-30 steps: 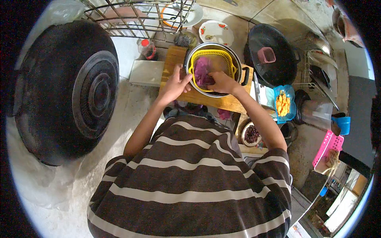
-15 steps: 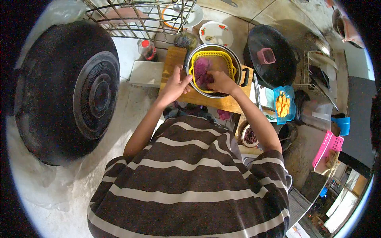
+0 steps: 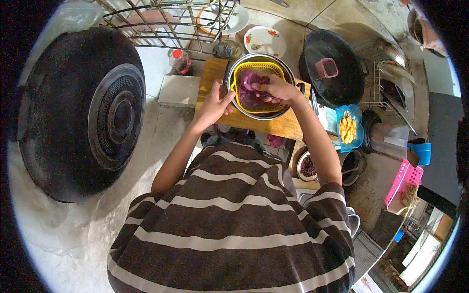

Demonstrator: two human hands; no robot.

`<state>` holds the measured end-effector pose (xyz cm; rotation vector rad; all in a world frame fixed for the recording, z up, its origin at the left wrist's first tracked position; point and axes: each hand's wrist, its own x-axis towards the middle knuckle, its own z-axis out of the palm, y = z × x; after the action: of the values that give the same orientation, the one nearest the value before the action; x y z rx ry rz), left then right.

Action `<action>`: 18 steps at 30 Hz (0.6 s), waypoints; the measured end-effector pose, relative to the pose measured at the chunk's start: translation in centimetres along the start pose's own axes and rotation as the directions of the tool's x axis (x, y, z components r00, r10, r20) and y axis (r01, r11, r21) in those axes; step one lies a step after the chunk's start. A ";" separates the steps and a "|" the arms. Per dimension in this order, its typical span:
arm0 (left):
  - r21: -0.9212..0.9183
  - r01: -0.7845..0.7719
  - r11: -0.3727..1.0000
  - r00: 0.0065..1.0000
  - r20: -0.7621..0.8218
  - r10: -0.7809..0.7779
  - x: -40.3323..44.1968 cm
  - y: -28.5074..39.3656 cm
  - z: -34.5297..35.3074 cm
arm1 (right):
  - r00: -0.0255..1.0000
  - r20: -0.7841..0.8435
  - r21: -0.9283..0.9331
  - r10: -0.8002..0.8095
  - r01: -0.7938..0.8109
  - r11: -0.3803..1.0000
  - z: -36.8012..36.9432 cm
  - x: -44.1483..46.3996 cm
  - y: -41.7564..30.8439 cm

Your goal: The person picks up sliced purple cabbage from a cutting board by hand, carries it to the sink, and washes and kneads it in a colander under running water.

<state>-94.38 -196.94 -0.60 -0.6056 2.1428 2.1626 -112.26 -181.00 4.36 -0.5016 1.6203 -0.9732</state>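
Head view, and all the action was at the pot (image 3: pixel 263 54)! Down inside it sat a yellow basket (image 3: pixel 261 65), and in that basket lay the purple leafy pieces (image 3: pixel 248 87), bunched toward the left side. In went the right hand (image 3: pixel 276 91), over the basket's right side, fingers curled inward and closed on some of those purple pieces, thumb pointing left. Over on the left, the left hand (image 3: pixel 215 105) stood partly open, digits spread apart, its fingertips right at the basket's left rim; whether it pressed down there, you could not tell.

Underneath it all, the wooden board (image 3: pixel 210 75) carried the pot. Just beyond, on the far side, lay a white plate (image 3: pixel 273 48) with red flower decoration. To the far right, a pink container (image 3: pixel 327 68) rested in a black pan (image 3: pixel 348 80); nearer, a blue tray (image 3: pixel 359 129) held orange pieces (image 3: pixel 347 128). Nearer again, a bowl (image 3: pixel 300 171) showed dark purple bits (image 3: pixel 308 166). And the lettering? A red-capped bottle (image 3: pixel 182 63) stood left of the pot, its red band too small to read!
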 end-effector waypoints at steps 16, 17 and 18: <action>0.296 -0.211 0.932 0.877 -0.364 0.315 -1.9 3.0 -0.2 | 0.831 -0.341 -0.646 -0.440 0.133 0.752 1.5 -0.8 1.0; 0.317 -0.222 0.922 0.864 -0.374 0.337 -2.2 3.3 -0.2 | 0.800 -0.343 -0.674 -0.493 0.156 0.722 1.8 -1.3 0.8; 0.339 -0.231 0.912 0.852 -0.382 0.358 -2.7 3.5 -0.3 | 0.800 -0.341 -0.647 -0.494 0.181 0.740 1.9 -1.8 0.4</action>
<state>-92.87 -196.72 3.50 -0.8502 2.8957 1.9222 -109.87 -180.02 5.01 -1.0907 2.3846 -0.8979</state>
